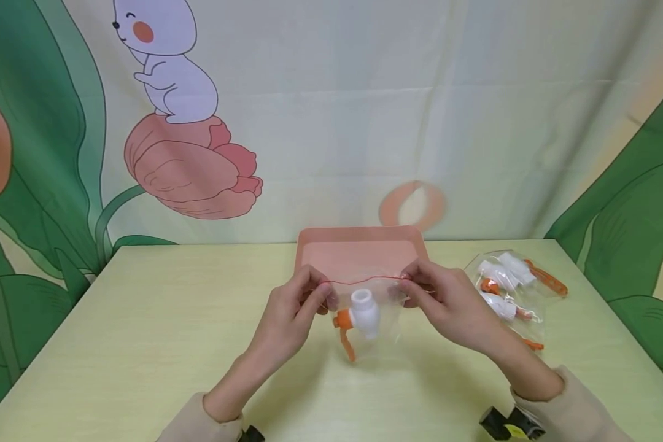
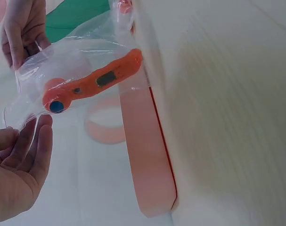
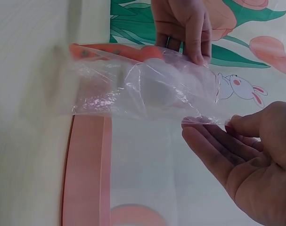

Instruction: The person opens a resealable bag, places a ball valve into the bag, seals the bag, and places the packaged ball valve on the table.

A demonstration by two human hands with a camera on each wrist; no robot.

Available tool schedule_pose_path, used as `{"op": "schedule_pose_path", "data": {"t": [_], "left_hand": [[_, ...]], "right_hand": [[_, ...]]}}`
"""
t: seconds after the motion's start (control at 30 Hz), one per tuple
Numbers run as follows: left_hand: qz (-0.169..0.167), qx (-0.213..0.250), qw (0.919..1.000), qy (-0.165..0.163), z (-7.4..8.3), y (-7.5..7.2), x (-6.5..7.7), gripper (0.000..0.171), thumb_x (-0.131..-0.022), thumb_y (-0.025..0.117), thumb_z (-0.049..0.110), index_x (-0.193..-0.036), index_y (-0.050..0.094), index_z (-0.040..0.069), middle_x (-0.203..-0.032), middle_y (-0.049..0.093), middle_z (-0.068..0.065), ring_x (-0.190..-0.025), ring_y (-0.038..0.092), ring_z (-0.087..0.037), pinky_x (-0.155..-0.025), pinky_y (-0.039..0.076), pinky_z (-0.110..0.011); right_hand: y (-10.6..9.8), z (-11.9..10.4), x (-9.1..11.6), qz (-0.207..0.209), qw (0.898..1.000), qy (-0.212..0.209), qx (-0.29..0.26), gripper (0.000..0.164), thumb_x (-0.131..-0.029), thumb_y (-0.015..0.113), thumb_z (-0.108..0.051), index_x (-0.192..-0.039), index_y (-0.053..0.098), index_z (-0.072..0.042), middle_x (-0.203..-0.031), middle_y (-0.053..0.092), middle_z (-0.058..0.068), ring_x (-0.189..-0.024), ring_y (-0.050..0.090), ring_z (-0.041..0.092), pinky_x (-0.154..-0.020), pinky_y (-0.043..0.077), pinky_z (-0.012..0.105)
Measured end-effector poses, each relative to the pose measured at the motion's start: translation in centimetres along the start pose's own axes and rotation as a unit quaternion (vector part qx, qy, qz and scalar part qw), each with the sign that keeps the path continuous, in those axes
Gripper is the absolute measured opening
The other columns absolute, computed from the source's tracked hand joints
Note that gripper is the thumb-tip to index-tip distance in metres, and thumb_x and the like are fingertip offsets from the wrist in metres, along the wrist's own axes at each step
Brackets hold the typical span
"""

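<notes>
A clear plastic zip bag point(image 1: 389, 334) with a red line along its top edge hangs between the two hands. Inside it is a small plastic tap point(image 1: 366, 316) with a white body and an orange lever point(image 2: 105, 77). The left hand point(image 1: 293, 310) pinches the bag's upper left corner between thumb and fingers. At the upper right corner, the right hand point(image 1: 453, 304) pinches the edge the same way, its thumb on the film in the right wrist view. The red line is stretched nearly straight between them, and the bag's top looks closed.
Behind the bag, a pink tray point(image 1: 364, 250) stands at the table's back edge. More bagged white and orange taps point(image 1: 505, 291) lie on the right of the pale table point(image 1: 143, 344). A printed curtain point(image 1: 331, 123) hangs behind the table.
</notes>
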State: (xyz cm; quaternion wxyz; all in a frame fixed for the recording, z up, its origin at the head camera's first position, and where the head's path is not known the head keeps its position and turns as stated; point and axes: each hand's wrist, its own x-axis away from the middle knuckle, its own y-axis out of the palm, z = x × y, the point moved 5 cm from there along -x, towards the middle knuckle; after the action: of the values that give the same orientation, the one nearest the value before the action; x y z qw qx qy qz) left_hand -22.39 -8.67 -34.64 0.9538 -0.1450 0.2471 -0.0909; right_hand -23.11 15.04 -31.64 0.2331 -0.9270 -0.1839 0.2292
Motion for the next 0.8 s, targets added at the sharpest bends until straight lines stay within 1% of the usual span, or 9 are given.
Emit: {"op": "schedule_pose_path", "data": {"t": [0.1, 0.27, 0.4, 0.47, 0.53, 0.63, 0.7, 0.8], "left_hand": [[-0.003, 0.002, 1.0000, 0.005, 0.0, 0.1, 0.0, 0.005, -0.103, 0.062, 0.008, -0.100, 0.060, 0.005, -0.084, 0.068, -0.006, -0.079, 0.067, -0.031, -0.075, 0.060, -0.035], [-0.017, 0.010, 0.9997, 0.010, 0.1, 0.3, 0.1, 0.006, -0.102, 0.064, 0.005, -0.103, 0.061, 0.000, -0.084, 0.068, -0.007, -0.077, 0.068, -0.029, -0.075, 0.061, -0.034], [-0.023, 0.011, 0.9996, 0.008, 0.2, 0.5, 0.1, 0.006, -0.102, 0.064, 0.007, -0.101, 0.062, 0.002, -0.083, 0.070, -0.005, -0.075, 0.068, -0.023, -0.074, 0.060, -0.033], [-0.025, 0.011, 0.9996, 0.007, 0.2, 0.6, 0.2, 0.005, -0.102, 0.064, 0.008, -0.100, 0.063, 0.003, -0.083, 0.071, -0.005, -0.074, 0.068, -0.024, -0.073, 0.061, -0.032], [-0.026, 0.013, 0.9996, 0.008, 0.3, 0.6, 0.2, 0.005, -0.102, 0.063, 0.006, -0.098, 0.064, 0.004, -0.083, 0.071, -0.005, -0.075, 0.069, -0.027, -0.073, 0.061, -0.032], [-0.022, 0.002, 0.9996, 0.016, 0.3, 0.6, 0.2, 0.006, -0.102, 0.062, 0.003, -0.096, 0.065, 0.004, -0.083, 0.072, -0.005, -0.075, 0.070, -0.029, -0.072, 0.061, -0.031], [-0.015, -0.015, 0.9994, 0.026, 0.3, 0.5, 0.2, 0.007, -0.102, 0.062, 0.003, -0.096, 0.065, 0.003, -0.083, 0.072, -0.005, -0.075, 0.071, -0.024, -0.071, 0.061, -0.030], [-0.006, -0.040, 0.9986, 0.034, 0.2, 0.4, 0.1, 0.007, -0.102, 0.062, 0.002, -0.095, 0.064, 0.003, -0.082, 0.071, -0.004, -0.074, 0.071, -0.021, -0.071, 0.060, -0.029]], "right_hand": [[0.0, 0.4, 0.1, -0.003, 1.000, 0.012, -0.005, 0.004, -0.102, 0.062, -0.003, -0.101, 0.063, 0.002, -0.091, 0.072, 0.007, -0.082, 0.073, 0.022, -0.076, 0.061, 0.031], [0.2, 1.0, 0.3, -0.007, 1.000, 0.016, -0.012, 0.004, -0.102, 0.062, -0.002, -0.101, 0.064, 0.002, -0.090, 0.073, 0.009, -0.081, 0.074, 0.016, -0.076, 0.061, 0.031], [0.5, 1.5, 0.5, -0.006, 1.000, 0.008, -0.006, 0.005, -0.102, 0.062, -0.001, -0.099, 0.065, 0.001, -0.091, 0.073, 0.008, -0.082, 0.074, 0.016, -0.076, 0.061, 0.030], [0.6, 1.7, 0.6, -0.007, 1.000, 0.008, -0.002, 0.005, -0.102, 0.062, -0.001, -0.099, 0.065, 0.001, -0.091, 0.074, 0.007, -0.082, 0.074, 0.018, -0.076, 0.061, 0.030], [0.6, 1.9, 0.7, -0.009, 1.000, 0.013, 0.005, 0.005, -0.103, 0.061, -0.002, -0.099, 0.064, -0.001, -0.091, 0.074, 0.006, -0.083, 0.074, 0.019, -0.076, 0.060, 0.029], [0.6, 2.1, 0.8, -0.012, 1.000, 0.019, 0.007, 0.005, -0.103, 0.061, -0.002, -0.100, 0.064, -0.001, -0.091, 0.073, 0.006, -0.084, 0.075, 0.023, -0.076, 0.061, 0.030], [0.6, 2.2, 0.9, -0.010, 1.000, 0.021, 0.011, 0.004, -0.103, 0.061, -0.002, -0.101, 0.064, -0.001, -0.091, 0.073, 0.005, -0.083, 0.075, 0.020, -0.076, 0.061, 0.030], [0.5, 2.2, 1.0, -0.004, 1.000, 0.017, 0.020, 0.004, -0.103, 0.061, -0.002, -0.101, 0.064, -0.001, -0.090, 0.073, 0.005, -0.082, 0.074, 0.015, -0.076, 0.061, 0.030]]}}
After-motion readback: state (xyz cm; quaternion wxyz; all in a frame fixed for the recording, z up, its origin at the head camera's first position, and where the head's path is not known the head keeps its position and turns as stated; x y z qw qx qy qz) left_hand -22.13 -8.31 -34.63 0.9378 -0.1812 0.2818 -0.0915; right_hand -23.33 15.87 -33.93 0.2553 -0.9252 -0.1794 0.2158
